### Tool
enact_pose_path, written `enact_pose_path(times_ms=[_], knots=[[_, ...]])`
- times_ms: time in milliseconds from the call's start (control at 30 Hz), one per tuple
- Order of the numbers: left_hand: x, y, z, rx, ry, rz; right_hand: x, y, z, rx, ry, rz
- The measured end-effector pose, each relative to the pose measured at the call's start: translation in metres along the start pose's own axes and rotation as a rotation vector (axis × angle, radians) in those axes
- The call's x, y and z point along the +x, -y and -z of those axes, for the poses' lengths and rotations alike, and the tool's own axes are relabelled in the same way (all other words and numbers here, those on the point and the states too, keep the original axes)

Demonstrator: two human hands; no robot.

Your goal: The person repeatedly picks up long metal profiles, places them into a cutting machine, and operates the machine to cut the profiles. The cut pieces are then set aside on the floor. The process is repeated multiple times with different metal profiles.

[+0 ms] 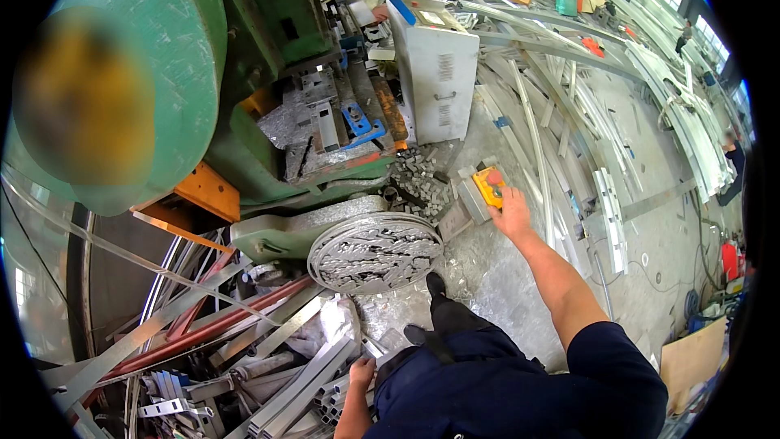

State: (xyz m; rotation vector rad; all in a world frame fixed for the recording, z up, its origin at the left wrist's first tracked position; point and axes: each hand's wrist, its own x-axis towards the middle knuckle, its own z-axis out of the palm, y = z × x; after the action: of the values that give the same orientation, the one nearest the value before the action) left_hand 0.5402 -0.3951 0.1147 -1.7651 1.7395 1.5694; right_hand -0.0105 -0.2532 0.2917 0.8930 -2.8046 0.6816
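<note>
as the right arm stretches forward, right hand (510, 211): touching the yellow control box (485, 189) at its lower right corner; fingers curled, bunched together; cannot tell whether any presses the red button (494, 176).
yellow control box: on top of the grey stand (470, 202), along its right edge; stand on the concrete floor (487, 264), beside a heap of small metal offcuts (424, 181).
left hand (362, 371): low, near the thigh, just beside cut metal profiles (331, 401); fingers curled in; cannot tell whether they grip anything.
green press (183, 57): upper left; on its bed (345, 169), flat metal blocks (327, 126) and, toward the right corner, a blue clamp (357, 120).
round disc (375, 254): silver, ridged, just ahead of the dark shoe (436, 284).
grey cabinet (439, 85): upright, beyond the bed's right edge.
long metal strips (536, 138): strewn over the floor, right of the cabinet.
co-worker (734, 164): far right, dark clothing.
</note>
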Motion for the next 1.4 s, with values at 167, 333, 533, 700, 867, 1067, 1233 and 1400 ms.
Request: enact_pose_path(times_ms=[167, 333, 533, 700, 867, 1067, 1233, 1400], knots=[[0.01, -0.021, -0.007, -0.138, 0.038, -0.035, -0.001, -0.005, -0.001, -0.039, 0.014, -0.022], [0.009, 0.001, 0.002, -0.046, 0.058, 0.019, 0.0, -0.004, -0.002, -0.046, 0.013, -0.019], [-0.027, -0.003, 0.011, 0.048, 0.075, 0.146, -0.002, -0.008, -0.002, -0.04, 0.022, -0.027], [-0.035, 0.003, 0.008, -0.021, -0.007, 0.084, -0.001, -0.005, -0.005, -0.049, 0.024, -0.029], [-0.028, -0.002, 0.004, -0.046, 0.028, 0.058, -0.001, -0.007, -0.004, -0.05, 0.033, -0.015], [-0.027, -0.012, 0.004, -0.1, 0.045, 0.099, 0.0, -0.004, -0.002, -0.046, 0.043, -0.022], [-0.039, -0.028, 0.009, -0.032, 0.063, 0.121, -0.003, -0.006, 0.0, -0.042, 0.026, -0.042], [0.009, 0.009, 0.015, -0.249, 0.088, 0.159, 0.001, 0.001, 0.001, -0.022, 0.026, -0.034]])
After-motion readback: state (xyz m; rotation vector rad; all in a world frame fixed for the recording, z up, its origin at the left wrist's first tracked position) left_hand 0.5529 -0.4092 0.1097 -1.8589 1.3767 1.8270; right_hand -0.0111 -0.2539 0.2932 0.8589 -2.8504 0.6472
